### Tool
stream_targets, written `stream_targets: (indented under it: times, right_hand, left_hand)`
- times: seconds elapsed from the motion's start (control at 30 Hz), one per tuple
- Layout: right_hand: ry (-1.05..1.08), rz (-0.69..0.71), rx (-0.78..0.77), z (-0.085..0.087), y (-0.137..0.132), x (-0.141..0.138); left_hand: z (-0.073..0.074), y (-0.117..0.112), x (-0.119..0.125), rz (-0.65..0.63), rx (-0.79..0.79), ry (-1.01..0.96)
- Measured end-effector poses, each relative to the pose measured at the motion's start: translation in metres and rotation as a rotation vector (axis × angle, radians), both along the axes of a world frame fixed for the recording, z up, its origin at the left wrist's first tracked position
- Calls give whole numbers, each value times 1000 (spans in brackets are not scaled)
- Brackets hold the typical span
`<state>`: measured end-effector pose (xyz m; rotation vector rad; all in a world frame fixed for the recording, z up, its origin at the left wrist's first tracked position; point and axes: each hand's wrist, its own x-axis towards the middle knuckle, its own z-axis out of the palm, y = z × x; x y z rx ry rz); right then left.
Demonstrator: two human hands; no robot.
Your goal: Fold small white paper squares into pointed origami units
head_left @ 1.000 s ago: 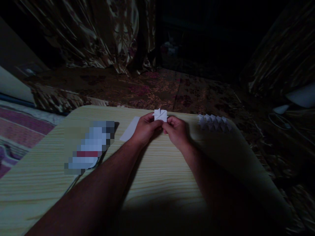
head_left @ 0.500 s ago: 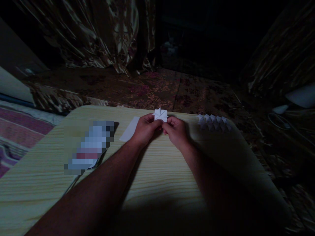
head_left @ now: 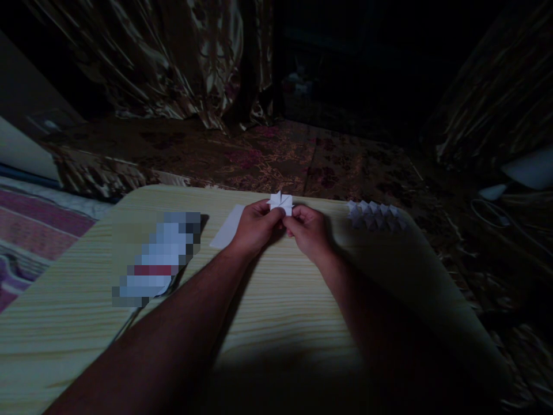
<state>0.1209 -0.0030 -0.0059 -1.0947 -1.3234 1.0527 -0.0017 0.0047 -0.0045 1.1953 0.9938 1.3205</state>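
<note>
Your two forearms reach forward over the table [head_left: 276, 323], the left one slanting in from the lower left and the right one from the lower right, mostly in shadow, and they draw together near the far edge. Your left hand [head_left: 254, 229] and your right hand [head_left: 310, 231] face each other, thumbs toward you, fingers curled behind and below. Between them you pinch a small folded white paper [head_left: 280, 202] with pointed flaps, the left hand at its left and lower side, the right hand at its lower right corner. Both grips are narrow and closed on it; whether your thumbs touch each other, I cannot tell. Your left thumb covers part of its lower edge

Just left of your left hand lies a plain white sheet [head_left: 227, 226], its right part hidden behind that hand. Farther left is a pixelated object [head_left: 158, 259], with a cord [head_left: 125, 324] running toward you until your left forearm hides it. To your right, well apart from your right hand, small pointed paper pieces [head_left: 375, 219] stand in two rows near the table's far right corner. Beyond the far edge are a patterned cloth [head_left: 246, 154] and a shiny curtain [head_left: 203, 63]
</note>
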Motion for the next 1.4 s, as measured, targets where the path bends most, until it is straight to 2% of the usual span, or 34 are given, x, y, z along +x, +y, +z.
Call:
stream_targets:
  times: [0.3, 0.57, 0.77, 0.9, 1.2, 1.4]
  right_hand:
    - [84, 35, -66, 3, -1, 4]
    - [72, -72, -32, -4, 4, 4]
    - [43, -94, -2, -3, 3, 4]
    - [35, -81, 9, -2, 3, 4]
    - [47, -55, 32, -5, 4, 4]
    - [23, -36, 29, -4, 3, 5]
  left_hand:
    - [0, 0, 1, 10, 23, 13]
    - [0, -2, 1, 27, 37, 104]
    - [4, -4, 2, 20, 24, 77]
    - [5, -4, 2, -9, 17, 41]
    - [1, -2, 0, 29, 60, 102]
    - [3, -2, -1, -19, 41, 68]
